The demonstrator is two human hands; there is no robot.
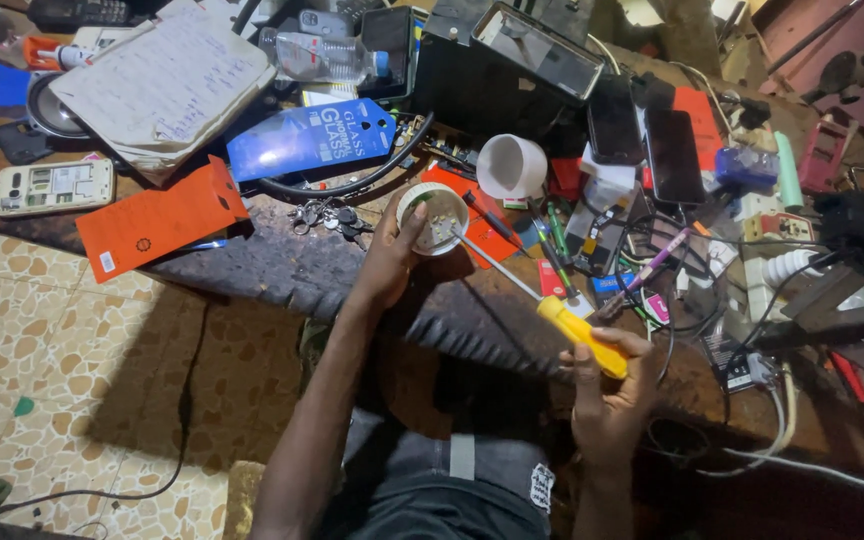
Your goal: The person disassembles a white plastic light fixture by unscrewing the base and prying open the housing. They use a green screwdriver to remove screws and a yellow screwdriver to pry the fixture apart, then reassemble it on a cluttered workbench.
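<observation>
My left hand point(389, 258) grips a small round white housing point(432, 216) with circuit parts showing inside, held over the workbench edge. My right hand point(607, 395) is closed around the yellow handle of a long screwdriver point(580, 335). Its thin metal shaft runs up and to the left, and the tip sits inside the white housing. A white plastic cup-shaped part point(510, 165) lies just beyond the housing on the bench.
The dark bench point(282, 260) is crowded: orange card point(157, 220), blue flat packet point(310, 138), keys point(327, 215), phones point(672, 150), an opened phone back point(52, 187), a notepad point(167, 85), a black box point(512, 70), tangled cables point(752, 300). Tiled floor point(72, 350) lies at the left.
</observation>
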